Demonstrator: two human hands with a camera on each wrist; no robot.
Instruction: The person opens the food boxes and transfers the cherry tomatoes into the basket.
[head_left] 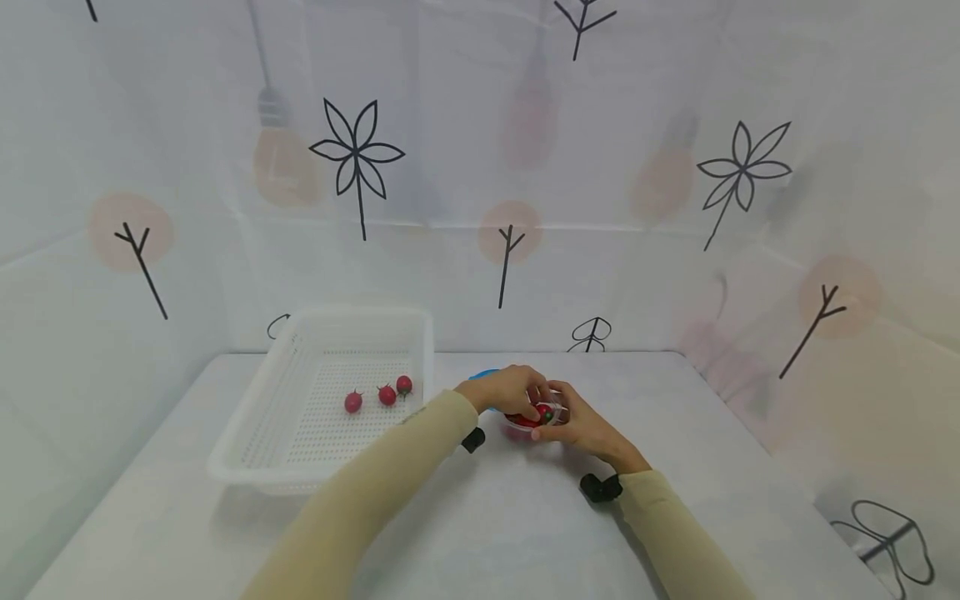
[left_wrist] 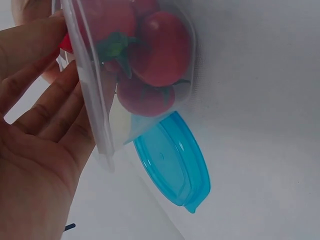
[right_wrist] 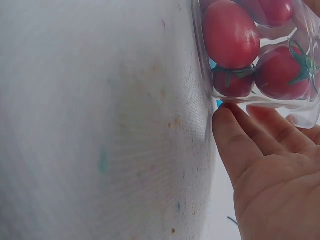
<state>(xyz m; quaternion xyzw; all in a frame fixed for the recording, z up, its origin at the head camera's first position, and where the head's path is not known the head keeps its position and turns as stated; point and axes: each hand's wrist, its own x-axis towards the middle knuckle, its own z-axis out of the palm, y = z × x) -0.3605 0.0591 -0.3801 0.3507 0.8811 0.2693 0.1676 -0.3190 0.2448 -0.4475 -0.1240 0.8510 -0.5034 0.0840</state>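
A clear plastic container (left_wrist: 102,145) filled with red cherry tomatoes (left_wrist: 162,47) stands on the table, right of centre in the head view. My right hand (head_left: 592,429) grips its right side, thumb on the near wall and fingers around the far side. From above, my left hand (head_left: 513,390) reaches over the rim, its fingers bent at a cherry tomato (left_wrist: 65,44) near the top. Fingertips partly hide that tomato. A blue plastic lid (left_wrist: 172,160) lies on the table just behind and left of the container, mostly covered by the left hand in the head view.
At the left stands a white perforated basket (head_left: 255,433), with three loose cherry tomatoes (head_left: 387,395) on its floor. My left forearm crosses in front of its right edge. A printed cloth (head_left: 450,275) hangs behind the table (head_left: 517,533).
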